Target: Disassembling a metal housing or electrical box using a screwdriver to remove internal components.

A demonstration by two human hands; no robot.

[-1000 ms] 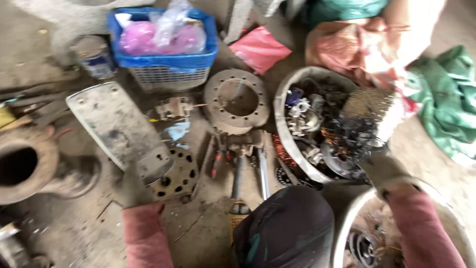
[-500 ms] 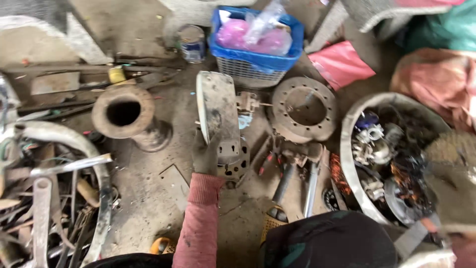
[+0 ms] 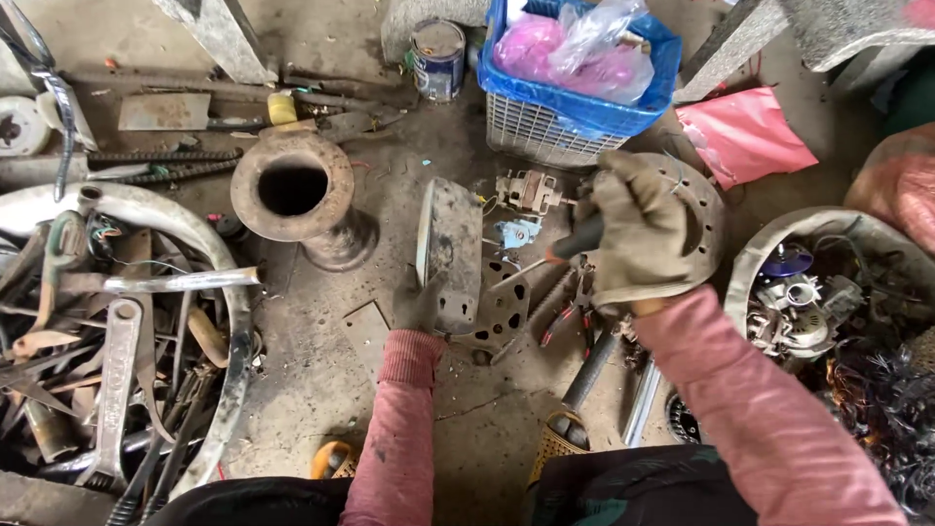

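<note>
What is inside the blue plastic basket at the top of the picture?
The blue basket holds a pink plastic bag and a clear crumpled bag on top. Anything under the bags is covered, so I cannot tell.

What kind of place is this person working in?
Probably a scrap or repair workshop, on a bare concrete floor: a tub of wrenches, a basin of motor parts, and gloved hands, the left on a metal plate, the right holding a screwdriver.
</note>
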